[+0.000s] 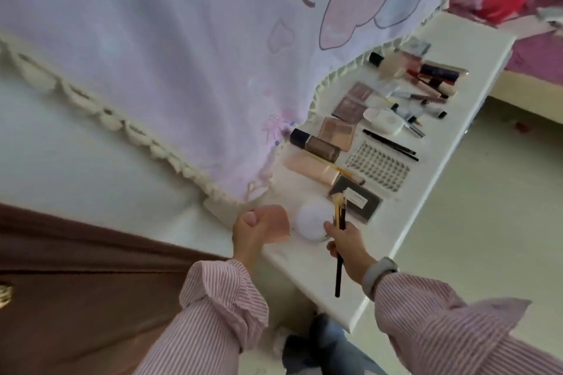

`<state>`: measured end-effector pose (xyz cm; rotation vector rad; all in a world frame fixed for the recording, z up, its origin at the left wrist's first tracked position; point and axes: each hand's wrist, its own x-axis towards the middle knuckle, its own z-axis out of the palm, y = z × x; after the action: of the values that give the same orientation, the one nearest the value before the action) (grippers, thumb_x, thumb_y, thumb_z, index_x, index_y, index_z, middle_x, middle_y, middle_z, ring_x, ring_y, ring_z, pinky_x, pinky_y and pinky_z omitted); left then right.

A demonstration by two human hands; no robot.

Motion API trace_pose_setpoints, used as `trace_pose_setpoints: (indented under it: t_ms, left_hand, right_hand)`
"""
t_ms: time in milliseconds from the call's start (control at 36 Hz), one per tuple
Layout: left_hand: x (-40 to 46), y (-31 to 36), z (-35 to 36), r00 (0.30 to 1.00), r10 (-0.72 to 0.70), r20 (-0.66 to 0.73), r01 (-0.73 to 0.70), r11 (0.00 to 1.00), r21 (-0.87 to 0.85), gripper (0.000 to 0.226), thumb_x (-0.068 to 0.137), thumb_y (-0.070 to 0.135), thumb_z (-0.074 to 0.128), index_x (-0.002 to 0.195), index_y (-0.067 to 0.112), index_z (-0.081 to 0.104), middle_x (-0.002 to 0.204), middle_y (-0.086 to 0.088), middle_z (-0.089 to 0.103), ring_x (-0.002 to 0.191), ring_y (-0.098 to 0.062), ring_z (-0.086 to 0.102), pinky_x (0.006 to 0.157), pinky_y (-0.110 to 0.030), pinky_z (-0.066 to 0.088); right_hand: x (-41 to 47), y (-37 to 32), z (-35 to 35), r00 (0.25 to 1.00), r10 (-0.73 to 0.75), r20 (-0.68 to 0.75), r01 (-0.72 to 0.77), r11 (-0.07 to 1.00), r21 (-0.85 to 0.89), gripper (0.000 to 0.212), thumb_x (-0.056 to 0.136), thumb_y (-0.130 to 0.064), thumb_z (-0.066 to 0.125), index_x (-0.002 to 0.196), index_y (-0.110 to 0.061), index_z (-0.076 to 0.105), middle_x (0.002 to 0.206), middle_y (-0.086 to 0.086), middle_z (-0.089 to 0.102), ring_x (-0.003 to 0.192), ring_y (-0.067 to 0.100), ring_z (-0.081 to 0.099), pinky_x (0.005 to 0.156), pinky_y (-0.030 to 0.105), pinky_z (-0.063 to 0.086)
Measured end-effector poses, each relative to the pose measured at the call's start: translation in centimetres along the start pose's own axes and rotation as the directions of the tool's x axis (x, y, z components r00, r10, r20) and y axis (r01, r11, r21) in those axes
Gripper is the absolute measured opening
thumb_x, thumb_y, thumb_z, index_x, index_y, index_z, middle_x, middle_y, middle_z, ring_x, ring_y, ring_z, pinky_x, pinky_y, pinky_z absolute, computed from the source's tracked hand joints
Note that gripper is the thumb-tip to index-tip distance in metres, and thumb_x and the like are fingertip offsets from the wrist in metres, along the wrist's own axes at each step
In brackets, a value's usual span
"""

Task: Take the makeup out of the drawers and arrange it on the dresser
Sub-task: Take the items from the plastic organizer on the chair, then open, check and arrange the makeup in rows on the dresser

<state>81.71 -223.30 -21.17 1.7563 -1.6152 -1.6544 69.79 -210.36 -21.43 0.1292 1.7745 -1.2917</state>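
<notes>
A pink sponge sits pinched in the left hand at the near end of the white bench. Just beside it lies a round white puff. The right hand grips a black-handled brush, bristles over a dark palette.

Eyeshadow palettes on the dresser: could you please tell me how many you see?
3: two dusky ones by the cloth's edge, one peach just nearer; others may be hidden.
</notes>
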Motion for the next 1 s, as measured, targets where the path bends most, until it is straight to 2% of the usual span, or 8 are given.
trace_pose_setpoints:
  t_ms: [111, 222, 389, 500, 639, 778, 861, 1000]
  left_hand:
    - [2.5, 0.3, 0.7, 0.997, 0.08, -0.022, -0.077, 0.992, 0.102, 0.024, 0.082, 0.013, 0.064, 0.066, 0.016, 0.047, 0.072, -0.008, 0.05, 0.072, -0.021, 0.049, 0.066, -0.035, 0.043]
    - [4.1, 0.7, 1.3, 0.994, 0.112, -0.007, -0.108, 0.977, 0.186, 0.024, 0.083, 0.02, 0.065, 0.101, 0.005, 0.06, 0.099, -0.01, 0.064, 0.092, -0.027, 0.058, 0.08, -0.033, 0.047]
    - [4.7, 2.1, 1.4, 0.929, 0.349, 0.126, -0.37, 0.849, 0.377, 0.028, 0.092, 0.016, 0.054, 0.117, 0.006, 0.051, 0.106, -0.012, 0.059, 0.096, -0.026, 0.055, 0.083, -0.029, 0.041]
    - [4.6, 2.5, 1.3, 0.837, 0.499, 0.224, -0.543, 0.707, 0.453, 0.034, 0.09, 0.017, 0.057, 0.121, 0.002, 0.053, 0.117, -0.017, 0.059, 0.111, -0.031, 0.053, 0.096, -0.037, 0.041]
    - [3.2, 2.4, 0.4, 0.74, 0.611, 0.282, -0.656, 0.561, 0.504, 0.03, 0.09, 0.024, 0.058, 0.112, 0.004, 0.054, 0.102, -0.018, 0.065, 0.094, -0.032, 0.06, 0.074, -0.034, 0.044]
    - [2.8, 2.1, 0.1, 0.786, 0.543, 0.297, -0.618, 0.657, 0.432, 0.026, 0.092, 0.025, 0.055, 0.104, 0.003, 0.05, 0.098, -0.016, 0.062, 0.088, -0.033, 0.06, 0.068, -0.029, 0.039]
    - [2.5, 1.9, 0.1, 0.842, 0.417, 0.344, -0.529, 0.766, 0.365, 0.038, 0.091, 0.016, 0.053, 0.124, 0.003, 0.038, 0.111, -0.018, 0.057, 0.096, -0.035, 0.058, 0.077, -0.034, 0.043]
    - [2.2, 1.4, -0.3, 0.86, 0.263, 0.437, -0.395, 0.885, 0.245, 0.049, 0.086, -0.001, 0.046, 0.13, 0.009, 0.025, 0.097, -0.006, 0.047, 0.08, -0.027, 0.054, 0.082, -0.052, 0.051]
  right_hand:
    - [0.9, 0.5, 0.8, 0.998, -0.039, -0.043, 0.035, 0.996, -0.086, 0.015, 0.093, -0.02, 0.05, 0.079, -0.02, 0.046, 0.07, 0.0, 0.046, 0.06, 0.014, 0.043, 0.055, 0.025, 0.038]
    - [1.8, 0.7, 1.8, 0.985, -0.123, -0.121, 0.09, 0.965, -0.248, 0.013, 0.093, -0.022, 0.051, 0.085, -0.012, 0.053, 0.07, 0.002, 0.049, 0.06, 0.013, 0.045, 0.053, 0.024, 0.038]
    - [2.2, 0.7, 3.0, 0.952, -0.21, -0.225, 0.132, 0.939, -0.317, 0.013, 0.093, -0.011, 0.042, 0.089, -0.005, 0.054, 0.08, 0.013, 0.049, 0.055, 0.014, 0.041, 0.038, 0.012, 0.028]
    - [1.4, 1.3, 3.4, 0.929, -0.231, -0.29, 0.159, 0.955, -0.25, 0.036, 0.09, -0.004, 0.042, 0.123, -0.015, 0.051, 0.107, 0.012, 0.048, 0.082, 0.02, 0.048, 0.062, 0.017, 0.038]
    - [-1.3, 2.6, 2.9, 0.887, -0.276, -0.371, 0.188, 0.948, -0.256, 0.052, 0.09, 0.004, 0.038, 0.138, -0.016, 0.038, 0.109, 0.003, 0.04, 0.096, 0.018, 0.045, 0.083, 0.022, 0.035]
    - [-2.2, 4.5, 2.8, 0.873, -0.329, -0.359, 0.151, 0.884, -0.443, 0.057, 0.09, 0.005, 0.037, 0.141, -0.022, 0.036, 0.118, 0.007, 0.034, 0.096, 0.019, 0.045, 0.084, 0.021, 0.037]
    - [-1.4, 4.5, 3.0, 0.86, -0.391, -0.326, 0.157, 0.813, -0.561, 0.061, 0.089, 0.007, 0.037, 0.141, -0.025, 0.035, 0.115, 0.009, 0.034, 0.098, 0.025, 0.042, 0.086, 0.027, 0.04]
    - [0.3, 2.8, 3.3, 0.846, -0.468, -0.255, 0.209, 0.731, -0.65, 0.059, 0.09, 0.0, 0.04, 0.141, -0.029, 0.034, 0.103, 0.004, 0.033, 0.098, 0.023, 0.036, 0.09, 0.029, 0.038]
